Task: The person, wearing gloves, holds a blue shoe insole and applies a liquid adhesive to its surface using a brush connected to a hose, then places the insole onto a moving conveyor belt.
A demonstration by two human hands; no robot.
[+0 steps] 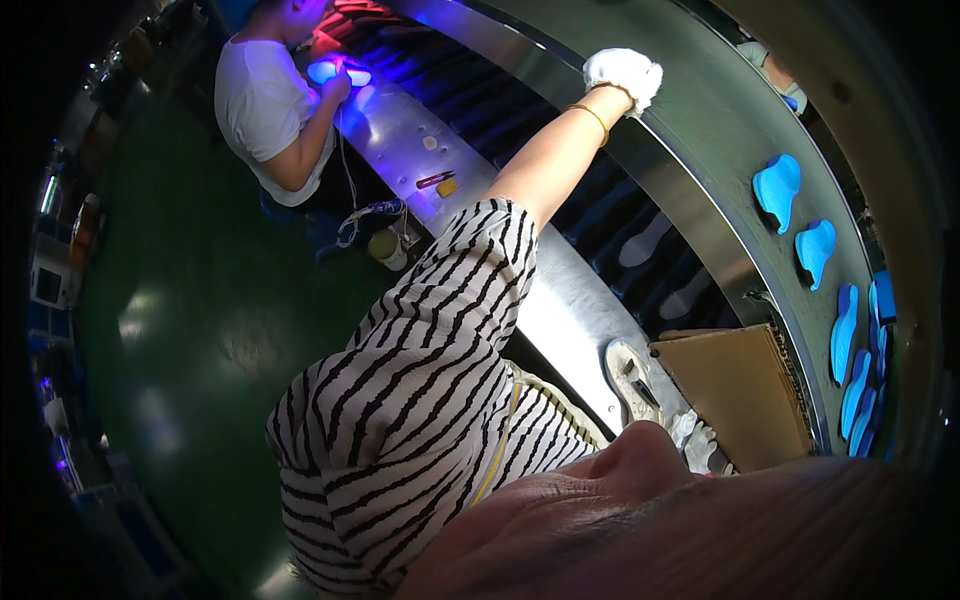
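Note:
My left hand (622, 80), in a white glove, reaches far out over the near edge of the green conveyor belt (700, 110). It looks rounded, with the fingers bent down out of sight, so what they hold, if anything, is hidden. A thin yellow bracelet (592, 118) circles the wrist. My right hand does not show. Several bright blue sole-shaped pieces lie on the belt to the right, among them one blue piece (778, 190) and a second blue piece (816, 250).
Below the belt runs a metal bench (570, 290) with a red-handled tool (434, 180), a yellow block (448, 188) and a pale sole-shaped piece (630, 380). A cardboard box (740, 395) stands beside it. At the upper left a co-worker (265, 100) handles a lit piece (335, 72).

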